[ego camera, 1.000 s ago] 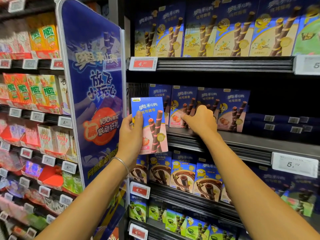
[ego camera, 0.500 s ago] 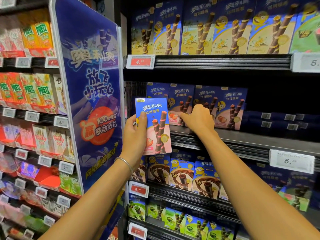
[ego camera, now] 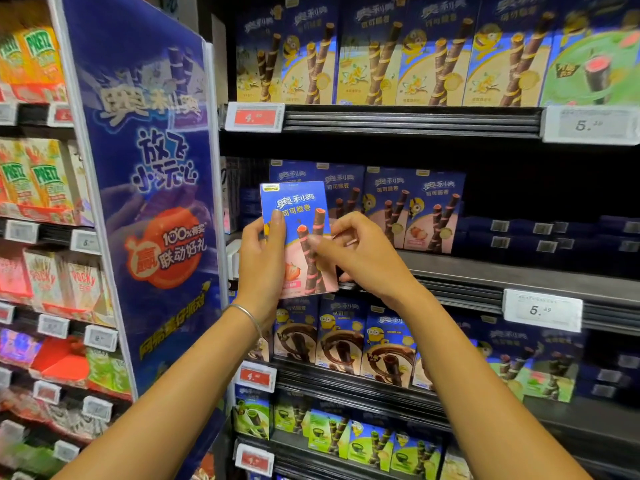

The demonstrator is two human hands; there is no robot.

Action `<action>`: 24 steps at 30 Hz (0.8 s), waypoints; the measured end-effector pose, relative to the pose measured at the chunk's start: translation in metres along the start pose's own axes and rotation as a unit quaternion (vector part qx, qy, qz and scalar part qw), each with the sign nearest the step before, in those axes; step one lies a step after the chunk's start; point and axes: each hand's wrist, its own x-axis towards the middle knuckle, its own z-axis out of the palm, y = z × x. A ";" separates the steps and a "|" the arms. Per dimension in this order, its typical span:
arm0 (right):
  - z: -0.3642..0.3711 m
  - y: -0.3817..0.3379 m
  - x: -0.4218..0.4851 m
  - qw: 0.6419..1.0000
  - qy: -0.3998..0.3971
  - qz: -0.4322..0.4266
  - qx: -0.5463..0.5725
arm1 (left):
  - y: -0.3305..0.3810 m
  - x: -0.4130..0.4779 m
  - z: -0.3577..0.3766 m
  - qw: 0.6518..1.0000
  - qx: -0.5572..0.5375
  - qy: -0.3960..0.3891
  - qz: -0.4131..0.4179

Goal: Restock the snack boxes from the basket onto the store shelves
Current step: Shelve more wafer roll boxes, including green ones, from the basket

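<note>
Store racks at far left are blurred. In front of the middle shelf [ego camera: 485, 268] the snack box [ego camera: 294, 216] is held upright, hiding part of the shelved boxes [ego camera: 415, 209] behind it. The left hand [ego camera: 261, 268] grips its left edge, thumb on the front. The right hand [ego camera: 360, 254] pinches its right edge, its fingertips smeared.

A shop aisle for snacks.
Shelves [ego camera: 485, 271] stacked with rows of snack boxes [ego camera: 391, 57] at twelve o'clock, price tags [ego camera: 254, 116] clipped to their front edges, and a blue advert board [ego camera: 145, 188] at nine o'clock.
</note>
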 end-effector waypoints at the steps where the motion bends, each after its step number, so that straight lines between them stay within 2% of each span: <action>1: -0.002 -0.001 -0.003 1.000 0.005 -0.001 -0.023 | 0.001 0.000 0.003 1.000 -0.005 0.000 0.000; 8: -0.025 0.000 -0.011 0.997 0.005 0.067 0.040 | 0.005 -0.009 0.027 0.999 -0.004 -0.019 0.040; 13: -0.035 0.001 -0.018 0.998 0.032 0.053 -0.022 | 0.009 -0.013 0.047 0.998 -0.026 -0.034 0.051; 17: -0.055 0.005 -0.018 0.998 0.043 0.052 0.000 | 0.012 -0.008 0.052 0.998 -0.039 -0.028 0.038; 21: -0.083 0.013 -0.011 0.989 0.128 0.061 0.045 | 0.010 0.000 0.044 0.998 0.032 0.004 0.062; 24: -0.102 0.019 0.000 0.980 0.190 0.064 0.001 | 0.011 0.005 0.039 0.996 0.048 0.021 0.075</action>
